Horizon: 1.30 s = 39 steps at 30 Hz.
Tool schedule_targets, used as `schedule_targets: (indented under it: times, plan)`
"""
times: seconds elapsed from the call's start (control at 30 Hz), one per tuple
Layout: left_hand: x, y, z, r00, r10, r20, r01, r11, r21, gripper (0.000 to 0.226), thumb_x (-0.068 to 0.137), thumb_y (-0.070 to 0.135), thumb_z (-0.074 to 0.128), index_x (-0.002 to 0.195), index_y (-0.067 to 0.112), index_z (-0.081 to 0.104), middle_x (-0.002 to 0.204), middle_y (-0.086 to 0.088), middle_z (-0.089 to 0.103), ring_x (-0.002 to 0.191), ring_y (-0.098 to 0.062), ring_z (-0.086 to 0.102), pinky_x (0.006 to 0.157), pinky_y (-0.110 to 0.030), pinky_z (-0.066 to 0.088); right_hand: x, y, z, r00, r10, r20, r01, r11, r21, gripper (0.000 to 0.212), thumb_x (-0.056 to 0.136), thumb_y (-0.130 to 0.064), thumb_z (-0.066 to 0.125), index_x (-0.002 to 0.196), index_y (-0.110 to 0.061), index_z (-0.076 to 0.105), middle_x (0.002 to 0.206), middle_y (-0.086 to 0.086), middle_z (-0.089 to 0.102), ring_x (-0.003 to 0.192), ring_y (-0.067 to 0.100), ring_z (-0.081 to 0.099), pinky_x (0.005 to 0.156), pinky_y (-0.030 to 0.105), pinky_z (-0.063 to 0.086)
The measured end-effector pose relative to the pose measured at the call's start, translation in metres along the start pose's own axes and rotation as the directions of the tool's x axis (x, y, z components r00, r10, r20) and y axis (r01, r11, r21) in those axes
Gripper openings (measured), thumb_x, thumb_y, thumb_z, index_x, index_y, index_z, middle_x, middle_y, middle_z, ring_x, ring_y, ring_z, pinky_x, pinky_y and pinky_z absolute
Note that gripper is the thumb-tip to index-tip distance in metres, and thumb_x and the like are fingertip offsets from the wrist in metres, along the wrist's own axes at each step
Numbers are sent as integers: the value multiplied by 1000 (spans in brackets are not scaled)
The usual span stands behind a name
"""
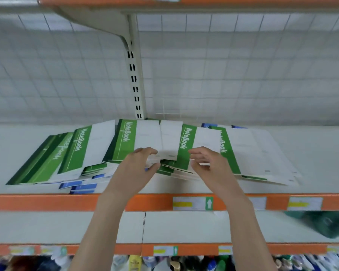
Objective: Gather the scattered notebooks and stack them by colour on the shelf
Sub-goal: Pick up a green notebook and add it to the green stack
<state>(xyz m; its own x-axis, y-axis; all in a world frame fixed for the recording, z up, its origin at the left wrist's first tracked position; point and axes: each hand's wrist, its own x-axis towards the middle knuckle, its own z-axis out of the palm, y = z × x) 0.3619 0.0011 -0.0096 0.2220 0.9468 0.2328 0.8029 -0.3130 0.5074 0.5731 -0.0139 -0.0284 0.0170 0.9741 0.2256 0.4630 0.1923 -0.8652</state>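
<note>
Reaching in from 6 o'clock, both bare forearms cross the orange front rail of the white metal shelf at frame centre. Left hand sits at centre, thumb and curled fingers pinching the near edges of a few fanned green-and-white paper notebooks printed "NoteBook". Right hand is just at its 3 o'clock, fingers curled over the near edge of another green-and-white notebook; whether it actually grips it or only touches, cannot tell. The green notebooks are spread loosely across the shelf from 9 o'clock to 3 o'clock, overlapping, lying flat or slightly tilted on each other. Blue-and-white notebooks poke out from under the green pile at 8 o'clock, near the rail; more blue edges show behind the pile at 1 o'clock. Cream slotted upright post runs up the white wire-grid back panel at 12 o'clock, bracket at its top under the next orange-edged shelf. Price labels with a yellow bar sit on the rail at 5 o'clock. Lower white shelf below; dark green blurred item on it at 4 o'clock. Bottles along the bottom edge, too blurred to identify.
</note>
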Motion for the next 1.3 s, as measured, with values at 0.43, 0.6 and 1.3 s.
schedule_targets:
  times: [0.43, 0.6, 1.3]
  plan:
    - [32, -22, -2, 999, -44, -25, 44, 999, 1, 31, 91, 26, 59, 121, 18, 59, 113, 0, 64, 86, -15, 63, 85, -31, 50, 41, -2, 22, 997, 22, 74, -15, 994, -104, 26, 89, -18, 62, 114, -27, 63, 103, -13, 66, 95, -5, 58, 76, -1, 36]
    - [49, -23, 1, 982, -169, -80, 183, 951, 247, 38, 90, 39, 57, 124, 22, 58, 126, 2, 56, 117, -19, 49, 97, -36, 39, 53, 2, 23, 994, 34, 99, -22, 992, -121, 26, 90, -17, 63, 114, -26, 63, 102, -12, 66, 92, -7, 57, 72, 1, 37]
    - [86, -9, 10, 909, -417, -21, 353, 794, -494, 31, 88, 7, 60, 117, 6, 51, 91, 0, 59, 77, -10, 56, 61, -22, 44, 56, -34, 57, 942, -168, 291, 250, 929, -272, 92, 69, -47, 78, 145, -25, 29, 148, -6, 33, 134, 14, 32, 113, 35, 27]
